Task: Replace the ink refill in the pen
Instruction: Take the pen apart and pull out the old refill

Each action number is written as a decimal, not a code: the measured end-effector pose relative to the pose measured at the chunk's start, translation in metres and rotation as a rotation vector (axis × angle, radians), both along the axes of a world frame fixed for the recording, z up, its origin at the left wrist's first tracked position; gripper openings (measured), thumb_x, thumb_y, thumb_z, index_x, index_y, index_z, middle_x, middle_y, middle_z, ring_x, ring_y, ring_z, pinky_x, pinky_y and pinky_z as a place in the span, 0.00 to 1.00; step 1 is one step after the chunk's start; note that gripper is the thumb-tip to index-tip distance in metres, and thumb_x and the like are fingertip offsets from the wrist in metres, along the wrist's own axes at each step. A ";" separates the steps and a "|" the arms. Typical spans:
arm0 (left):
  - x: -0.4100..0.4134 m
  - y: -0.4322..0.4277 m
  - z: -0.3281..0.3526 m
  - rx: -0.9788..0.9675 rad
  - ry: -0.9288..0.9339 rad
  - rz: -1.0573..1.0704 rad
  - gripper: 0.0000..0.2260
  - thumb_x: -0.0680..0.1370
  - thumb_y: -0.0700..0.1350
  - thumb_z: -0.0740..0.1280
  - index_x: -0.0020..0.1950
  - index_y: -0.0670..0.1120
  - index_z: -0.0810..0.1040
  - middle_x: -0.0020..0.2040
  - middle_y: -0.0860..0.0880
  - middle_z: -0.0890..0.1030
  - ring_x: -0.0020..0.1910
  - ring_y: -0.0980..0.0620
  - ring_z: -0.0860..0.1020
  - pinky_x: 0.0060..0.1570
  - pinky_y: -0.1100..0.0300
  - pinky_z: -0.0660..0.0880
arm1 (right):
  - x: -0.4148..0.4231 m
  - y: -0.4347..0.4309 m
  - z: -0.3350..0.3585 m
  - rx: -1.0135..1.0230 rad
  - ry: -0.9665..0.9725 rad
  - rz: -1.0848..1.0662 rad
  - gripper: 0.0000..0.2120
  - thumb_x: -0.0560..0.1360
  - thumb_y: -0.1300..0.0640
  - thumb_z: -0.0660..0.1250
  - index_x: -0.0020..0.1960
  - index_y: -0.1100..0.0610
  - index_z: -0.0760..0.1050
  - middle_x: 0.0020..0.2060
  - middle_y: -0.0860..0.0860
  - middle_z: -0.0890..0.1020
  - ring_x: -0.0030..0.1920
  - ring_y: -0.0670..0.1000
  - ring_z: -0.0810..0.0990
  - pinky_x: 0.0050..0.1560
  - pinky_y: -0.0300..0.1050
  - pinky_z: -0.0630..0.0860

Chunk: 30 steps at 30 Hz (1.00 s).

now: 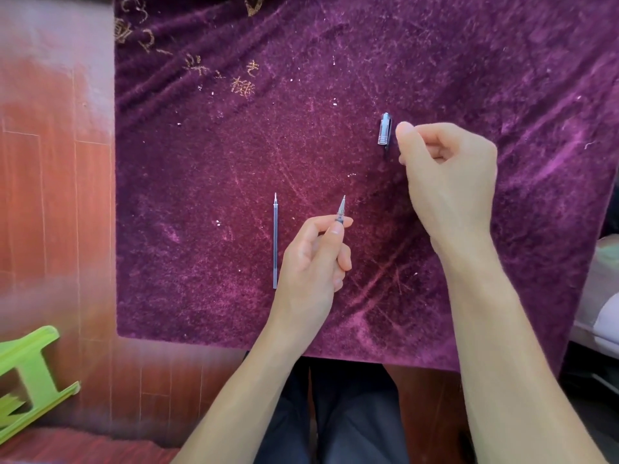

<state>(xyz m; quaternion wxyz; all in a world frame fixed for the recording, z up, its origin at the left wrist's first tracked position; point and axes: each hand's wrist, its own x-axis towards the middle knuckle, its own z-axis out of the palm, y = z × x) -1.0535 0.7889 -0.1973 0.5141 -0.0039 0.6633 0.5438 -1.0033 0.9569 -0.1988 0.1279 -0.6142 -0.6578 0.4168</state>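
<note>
Two hands work over the purple cloth [435, 61] on our worktop. Our left hand [311, 262] is closed around the pen [340, 214], pinching it near the tip, which points toward twelve o'clock; most of the barrel is hidden in the fist. Our right hand [449, 175] is loosely curled with thumb and fingertips nearly together, and it appears to hold nothing. The pen cap [385, 130] lies just beside it at nine o'clock of the thumb, apparently just set down or about to be picked up. A spare refill [275, 242] lies straight on the cloth, just at nine o'clock of our left hand, tip toward twelve.

We judge the next step is unscrewing the tip section, so we should keep a firm hold on the barrel and bring our right hand over to twist the front. Small parts could roll into the cloth's folds. Nothing blocks the path between the hands. A green stool [30, 373] sits on the floor at eight o'clock, well apart.
</note>
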 end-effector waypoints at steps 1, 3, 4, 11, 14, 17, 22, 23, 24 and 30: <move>0.000 0.000 0.001 0.000 0.002 0.000 0.09 0.86 0.46 0.60 0.59 0.47 0.79 0.33 0.50 0.75 0.27 0.58 0.67 0.28 0.64 0.67 | 0.006 -0.008 0.005 -0.033 0.067 -0.003 0.10 0.79 0.44 0.71 0.43 0.46 0.86 0.35 0.44 0.87 0.36 0.38 0.83 0.45 0.38 0.80; 0.000 -0.001 0.004 -0.005 0.005 0.003 0.08 0.86 0.47 0.60 0.59 0.46 0.78 0.33 0.49 0.75 0.27 0.58 0.67 0.28 0.62 0.66 | 0.017 -0.030 0.013 -0.149 0.176 0.021 0.10 0.81 0.47 0.72 0.44 0.49 0.87 0.39 0.47 0.88 0.36 0.39 0.82 0.40 0.35 0.78; 0.001 -0.001 0.005 -0.006 0.008 0.002 0.08 0.86 0.47 0.60 0.58 0.46 0.77 0.33 0.49 0.75 0.27 0.57 0.67 0.28 0.61 0.66 | 0.021 -0.041 0.016 -0.222 0.214 0.040 0.08 0.81 0.48 0.73 0.45 0.48 0.88 0.40 0.46 0.89 0.36 0.38 0.82 0.39 0.33 0.77; 0.007 -0.005 0.005 0.042 0.061 -0.050 0.09 0.86 0.45 0.61 0.58 0.43 0.78 0.33 0.48 0.74 0.27 0.59 0.68 0.27 0.64 0.66 | 0.035 -0.075 0.010 -0.489 0.373 0.007 0.03 0.78 0.53 0.77 0.48 0.52 0.90 0.41 0.54 0.90 0.36 0.42 0.84 0.38 0.31 0.80; 0.008 -0.009 0.004 0.068 0.122 -0.057 0.08 0.86 0.43 0.61 0.58 0.42 0.78 0.32 0.46 0.72 0.25 0.61 0.67 0.26 0.69 0.64 | 0.038 -0.076 0.004 -0.498 0.365 -0.007 0.04 0.77 0.51 0.79 0.49 0.50 0.90 0.44 0.48 0.91 0.40 0.39 0.84 0.40 0.29 0.77; 0.010 -0.011 0.003 0.089 0.134 -0.056 0.09 0.86 0.41 0.59 0.59 0.39 0.77 0.32 0.46 0.70 0.24 0.61 0.66 0.26 0.71 0.63 | 0.039 -0.079 0.001 -0.511 0.382 -0.021 0.04 0.78 0.52 0.78 0.49 0.51 0.91 0.48 0.46 0.90 0.42 0.35 0.85 0.41 0.28 0.76; 0.008 -0.014 0.001 0.121 0.075 -0.067 0.09 0.87 0.41 0.58 0.60 0.40 0.77 0.32 0.46 0.70 0.23 0.62 0.64 0.24 0.70 0.62 | 0.040 -0.081 0.001 -0.512 0.435 -0.011 0.05 0.80 0.56 0.76 0.47 0.52 0.90 0.49 0.46 0.89 0.47 0.34 0.86 0.44 0.27 0.76; 0.007 -0.015 0.001 0.130 0.057 -0.069 0.09 0.87 0.41 0.58 0.60 0.41 0.77 0.32 0.47 0.71 0.22 0.62 0.63 0.23 0.69 0.61 | 0.040 -0.081 0.001 -0.519 0.446 -0.006 0.05 0.80 0.56 0.75 0.46 0.52 0.90 0.48 0.45 0.89 0.47 0.34 0.86 0.44 0.27 0.76; 0.007 -0.016 0.000 0.137 0.040 -0.067 0.09 0.87 0.42 0.58 0.61 0.42 0.77 0.32 0.47 0.72 0.22 0.62 0.63 0.23 0.69 0.61 | 0.040 -0.082 0.001 -0.526 0.455 0.001 0.06 0.80 0.57 0.75 0.45 0.52 0.89 0.46 0.44 0.89 0.46 0.34 0.86 0.44 0.27 0.76; 0.005 -0.022 -0.003 0.180 -0.105 -0.027 0.11 0.87 0.45 0.58 0.61 0.46 0.80 0.33 0.49 0.76 0.21 0.60 0.61 0.22 0.66 0.59 | 0.039 -0.080 0.003 -0.576 0.471 0.060 0.09 0.83 0.57 0.72 0.47 0.51 0.89 0.50 0.46 0.87 0.44 0.34 0.83 0.44 0.28 0.75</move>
